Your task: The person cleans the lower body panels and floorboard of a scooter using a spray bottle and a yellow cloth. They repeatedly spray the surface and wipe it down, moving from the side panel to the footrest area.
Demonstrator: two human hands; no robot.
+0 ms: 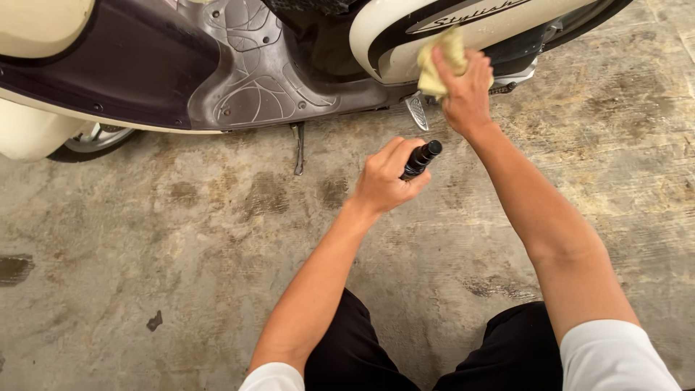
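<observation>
R hand (465, 90) up at 1 o'clock, fingers clamped round a yellow cloth (441, 61), pressing it flat on the cream side panel (384, 43) of the scooter. L hand (384, 179) sits near centre, curled tight on a small black spray bottle (421, 159), nozzle aimed to 1 o'clock, just below the cloth. Grey footboard (253, 80) at 11, side stand (298, 148) down onto stained concrete floor (181, 275).
</observation>
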